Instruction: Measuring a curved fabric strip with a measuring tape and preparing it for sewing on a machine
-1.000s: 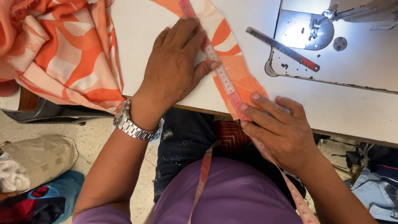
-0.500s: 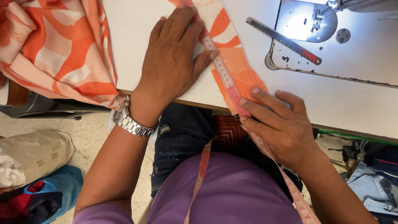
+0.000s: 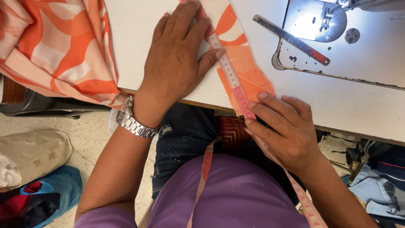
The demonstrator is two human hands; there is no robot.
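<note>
A strip of orange and white patterned fabric point(image 3: 242, 63) lies across the white sewing table point(image 3: 139, 42). A pink measuring tape point(image 3: 230, 76) runs along the strip and hangs down past the table edge, around my neck. My left hand point(image 3: 175, 63) lies flat on the table, fingers pressing the tape and fabric near the top. My right hand point(image 3: 282, 126) is at the table's near edge, with its fingertips pinning the tape to the end of the strip. A metal watch point(image 3: 133, 120) is on my left wrist.
A large heap of the same orange fabric point(image 3: 55, 46) drapes over the table's left side. A lit sewing machine plate point(image 3: 314, 21) and a thin metal tool with a red end point(image 3: 291, 40) lie at the upper right. Bags point(image 3: 38, 177) and denim clothes point(image 3: 379, 177) lie on the floor.
The view has shifted slightly; my hands keep the tape on the strip. My right hand's fingers have edged a little up along the tape.
</note>
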